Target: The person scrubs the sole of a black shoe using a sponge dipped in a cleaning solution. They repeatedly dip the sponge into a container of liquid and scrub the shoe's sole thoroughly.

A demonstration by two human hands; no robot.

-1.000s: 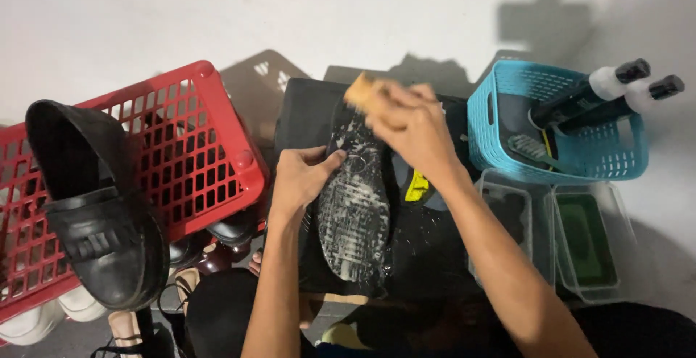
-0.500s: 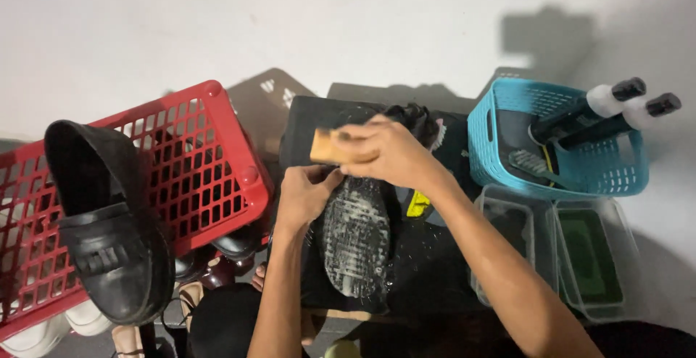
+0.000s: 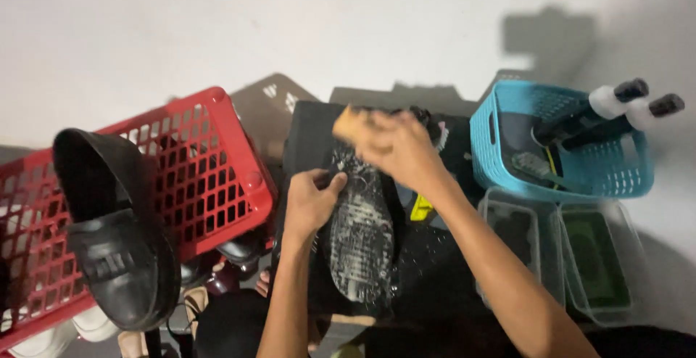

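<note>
— Where the pale wall meets the floor, what is laid out?

— A dark board point(image 3: 304, 140) lies flat against the plain whitish wall. To its left stands a red slotted basket point(image 3: 217, 162) with a black loafer point(image 3: 116, 249) propped over its rim; to its right a blue basket point(image 3: 558, 147) holds two white-collared bottles point(image 3: 616, 108), and two clear tubs point(image 3: 594, 271) sit just below it.

— And the shoe?

— It lies sole up on the board, toe toward the wall. The sole point(image 3: 360, 238) is dark and flecked with white foam.

— How are the hands set?

— The left hand point(image 3: 310, 202) comes up from below and grips the sole's left edge, fingers curled around it. The right hand point(image 3: 399, 147) reaches in slantwise from the lower right, fingers closed on a tan sponge point(image 3: 349, 124) at the toe end. It is blurred, so I cannot tell whether the sponge touches the sole.
</note>
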